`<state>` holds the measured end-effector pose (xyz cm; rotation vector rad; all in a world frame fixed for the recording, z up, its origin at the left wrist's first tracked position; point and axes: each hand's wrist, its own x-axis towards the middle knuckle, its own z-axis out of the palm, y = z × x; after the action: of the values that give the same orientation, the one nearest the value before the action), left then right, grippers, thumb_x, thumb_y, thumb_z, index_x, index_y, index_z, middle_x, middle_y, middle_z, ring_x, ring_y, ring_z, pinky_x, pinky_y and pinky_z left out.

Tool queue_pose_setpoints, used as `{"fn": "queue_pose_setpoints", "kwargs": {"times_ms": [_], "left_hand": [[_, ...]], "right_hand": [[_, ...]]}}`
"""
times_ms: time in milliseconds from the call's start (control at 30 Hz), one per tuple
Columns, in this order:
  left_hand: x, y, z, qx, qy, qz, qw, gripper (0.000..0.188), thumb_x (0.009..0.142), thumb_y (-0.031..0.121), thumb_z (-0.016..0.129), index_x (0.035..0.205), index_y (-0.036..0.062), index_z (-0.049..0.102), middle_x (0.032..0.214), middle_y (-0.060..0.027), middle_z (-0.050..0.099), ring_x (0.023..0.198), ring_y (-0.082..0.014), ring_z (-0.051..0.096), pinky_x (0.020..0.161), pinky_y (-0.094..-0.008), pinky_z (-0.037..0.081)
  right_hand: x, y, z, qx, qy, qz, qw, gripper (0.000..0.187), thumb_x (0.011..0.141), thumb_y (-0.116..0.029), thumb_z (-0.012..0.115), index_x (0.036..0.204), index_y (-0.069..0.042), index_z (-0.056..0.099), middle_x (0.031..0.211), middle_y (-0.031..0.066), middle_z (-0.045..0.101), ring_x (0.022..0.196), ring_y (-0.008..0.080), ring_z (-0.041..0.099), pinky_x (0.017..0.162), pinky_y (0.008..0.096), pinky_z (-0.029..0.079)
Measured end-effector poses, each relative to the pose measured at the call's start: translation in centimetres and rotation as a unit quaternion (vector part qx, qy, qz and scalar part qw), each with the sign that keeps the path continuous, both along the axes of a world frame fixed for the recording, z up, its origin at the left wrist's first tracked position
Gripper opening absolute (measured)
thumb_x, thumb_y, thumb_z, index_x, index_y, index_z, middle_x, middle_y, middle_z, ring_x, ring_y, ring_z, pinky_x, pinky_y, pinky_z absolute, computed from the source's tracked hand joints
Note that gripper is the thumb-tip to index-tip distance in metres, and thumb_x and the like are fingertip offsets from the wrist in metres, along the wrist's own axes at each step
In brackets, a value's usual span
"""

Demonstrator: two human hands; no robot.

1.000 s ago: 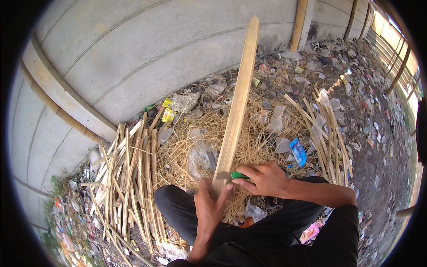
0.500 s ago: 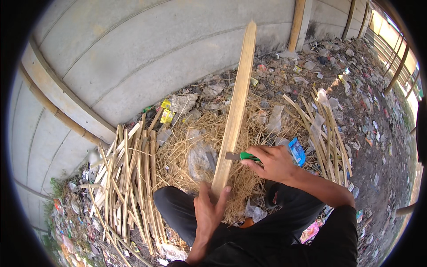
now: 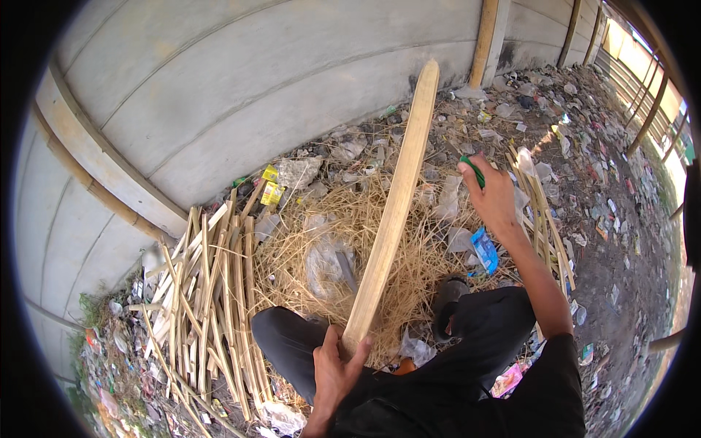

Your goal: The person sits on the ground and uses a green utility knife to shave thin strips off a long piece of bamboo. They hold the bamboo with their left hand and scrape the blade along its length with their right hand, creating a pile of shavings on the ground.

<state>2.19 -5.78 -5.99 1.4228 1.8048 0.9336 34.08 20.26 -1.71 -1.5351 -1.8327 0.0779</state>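
One long, flat wooden slat (image 3: 398,204), round-tipped, extends over a bed of frizzy, straw-like shavings (image 3: 292,255), its near end clasped between thumb and fingers of a person's left hand (image 3: 334,372). The right hand (image 3: 496,193), fingers curled closed, grips one green-handled knife (image 3: 473,171), apart from the wood. Two heaps of thin strips, one left (image 3: 212,314), one right (image 3: 544,226), flank the shavings.

- near end of the long, flat, pale wooden strip (image 3: 394,197) is tucked under the left hand (image 3: 336,372), can't see it
- green-handled metal knife (image 3: 474,173): fingers of the right hand (image 3: 496,201) cover part of the handle, blade tip beyond that grip's too small to make out
- bare left forearm (image 3: 319,422) gets chopped off by the bottom edge, below its grip
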Motion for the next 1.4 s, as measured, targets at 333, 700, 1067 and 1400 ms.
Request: {"fn": "queue_pose_setpoints", "kwargs": {"times_ms": [333, 700, 1067, 1400], "left_hand": [[-3.2, -0.1, -2.3, -0.041, -0.083, 0.001, 0.996, 0.025, 0.104, 0.019, 0.079, 0.104, -0.0008, 0.063, 0.073, -0.0047, 0.071, 0.06, -0.0092, 0.065, 0.057, -0.0261, 0.053], [-1.3, 1.8, -3.2, -0.025, -0.178, -0.036, 0.983, 0.022, 0.105, 0.02, 0.077, 0.106, 0.0011, 0.066, 0.072, 0.0008, 0.064, 0.056, -0.0046, 0.058, 0.051, -0.024, 0.049], [-0.8, 2.6, -0.9, -0.036, 0.015, -0.14, 0.989, 0.045, 0.096, 0.029, 0.089, 0.12, -0.0017, 0.067, 0.073, -0.0081, 0.07, 0.063, -0.0134, 0.067, 0.059, -0.0327, 0.054], [2.8, 5.6, -0.9, 0.078, -0.046, -0.076, 0.993, 0.045, 0.098, 0.022, 0.084, 0.131, -0.0048, 0.068, 0.083, -0.0127, 0.075, 0.071, -0.0134, 0.067, 0.064, -0.0328, 0.052]], "right_hand": [[-3.0, -5.6, -2.1, -0.088, 0.057, 0.241, 0.965, 0.03, 0.111, -0.034, 0.068, 0.12, -0.005, 0.067, 0.078, 0.0121, 0.067, 0.062, 0.0254, 0.065, 0.059, 0.0408, 0.047], [-3.4, -7.0, -2.2, -0.16, 0.204, 0.289, 0.921, 0.032, 0.106, -0.032, 0.074, 0.118, -0.002, 0.068, 0.079, 0.0064, 0.074, 0.069, 0.0167, 0.069, 0.064, 0.0397, 0.05], [-4.2, -6.0, -2.4, -0.276, 0.386, 0.277, 0.835, 0.031, 0.104, -0.013, 0.077, 0.13, 0.002, 0.069, 0.112, 0.0121, 0.08, 0.101, 0.018, 0.076, 0.09, 0.0347, 0.059], [-4.7, -6.1, -3.3, -0.246, 0.384, 0.303, 0.837, 0.031, 0.108, -0.028, 0.072, 0.123, -0.001, 0.07, 0.102, 0.0098, 0.08, 0.094, 0.0172, 0.076, 0.086, 0.0353, 0.057]]}}
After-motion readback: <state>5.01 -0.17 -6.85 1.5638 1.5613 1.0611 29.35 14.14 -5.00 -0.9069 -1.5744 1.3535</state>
